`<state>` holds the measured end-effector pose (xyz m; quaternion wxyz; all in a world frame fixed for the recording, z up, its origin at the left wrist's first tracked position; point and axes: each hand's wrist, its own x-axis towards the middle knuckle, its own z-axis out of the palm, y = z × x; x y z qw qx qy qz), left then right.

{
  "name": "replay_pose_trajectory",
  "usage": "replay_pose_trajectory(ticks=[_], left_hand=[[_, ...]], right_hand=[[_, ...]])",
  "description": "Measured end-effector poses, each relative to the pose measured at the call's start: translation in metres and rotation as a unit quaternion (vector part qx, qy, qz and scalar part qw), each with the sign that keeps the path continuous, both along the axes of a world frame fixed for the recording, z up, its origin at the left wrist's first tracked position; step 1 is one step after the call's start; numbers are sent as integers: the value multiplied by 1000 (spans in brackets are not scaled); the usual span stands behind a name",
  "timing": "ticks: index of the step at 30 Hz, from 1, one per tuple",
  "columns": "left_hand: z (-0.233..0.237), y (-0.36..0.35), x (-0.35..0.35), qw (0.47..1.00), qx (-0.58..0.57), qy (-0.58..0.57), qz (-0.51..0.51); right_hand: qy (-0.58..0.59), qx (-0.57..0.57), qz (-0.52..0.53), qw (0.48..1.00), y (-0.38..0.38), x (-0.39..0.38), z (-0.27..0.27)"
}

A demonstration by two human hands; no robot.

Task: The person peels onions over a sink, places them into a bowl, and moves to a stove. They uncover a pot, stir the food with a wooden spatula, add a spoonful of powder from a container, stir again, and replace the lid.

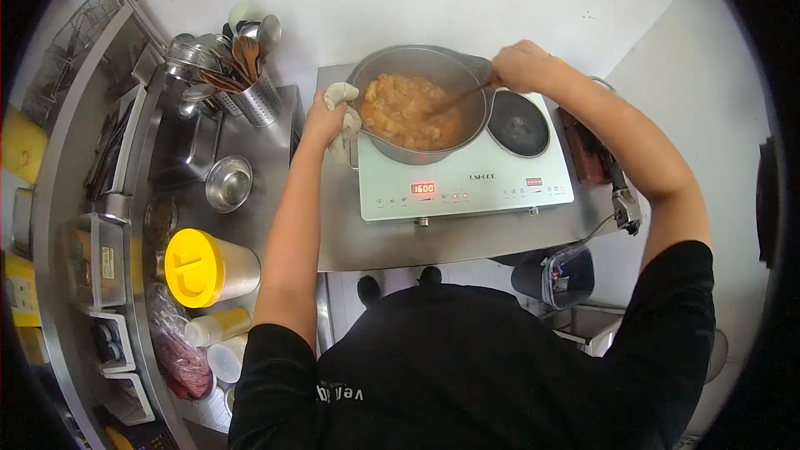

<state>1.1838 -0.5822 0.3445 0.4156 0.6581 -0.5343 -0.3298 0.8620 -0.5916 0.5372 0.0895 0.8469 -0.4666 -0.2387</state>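
A grey pot (pixel 479 121) stands on the left plate of a white two-plate cooker (pixel 467 187). Chunky orange-brown stew (pixel 396 108) fills its lower part, with some steam over it. My left hand (pixel 323 121) is closed round a pale cloth (pixel 340 96) at the pot's left handle, which the cloth hides. At the pot's right rim my right hand (pixel 521 67) grips a brown wooden spoon (pixel 458 98), slanting down to the left. The spoon's lower end is in the stew, so its shape is hidden.
Right of the pot is the second, dark plate (pixel 518 123). A perforated utensil holder (pixel 260 102), a steel bowl (pixel 228 183) and a yellow-lidded container (pixel 212 267) stand to the left. Shelving (pixel 142 242) lines the far left. A bin (pixel 567 275) stands below the counter's right side.
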Motion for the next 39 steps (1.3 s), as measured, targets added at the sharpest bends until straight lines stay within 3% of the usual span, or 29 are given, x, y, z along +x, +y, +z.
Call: replay_pose_trajectory(ticks=[1, 3, 9, 13, 15, 19, 21, 29, 33, 39], left_hand=[[-1, -1, 0, 1000, -2, 0, 0], [-3, -3, -1, 991, 5, -130, 31], [18, 11, -7, 991, 42, -128, 23], [2, 2, 0, 993, 19, -119, 7], [-1, -1, 1, 993, -3, -119, 11], [4, 2, 0, 993, 1, -121, 9], [-1, -2, 2, 995, 4, -100, 0], [0, 3, -2, 995, -7, -100, 19], [6, 8, -4, 993, 2, -113, 28], [4, 8, -6, 993, -1, -117, 33]], right_hand=[[22, 9, 0, 1000, 11, -6, 3], [34, 30, -8, 999, 34, -10, -1], [-7, 64, 23, 998, 73, 9, -63], [-69, 65, 20, 995, 88, 43, -77], [-124, 32, 12, 992, 96, 62, -87], [-119, -32, -35, 992, 55, 75, -133], [-154, -56, -103, 981, 30, 63, -133], [-141, -105, -79, 981, 38, 18, -30], [-125, -132, -65, 981, 8, 15, -37], [-96, -102, -31, 990, -44, 11, -102]])
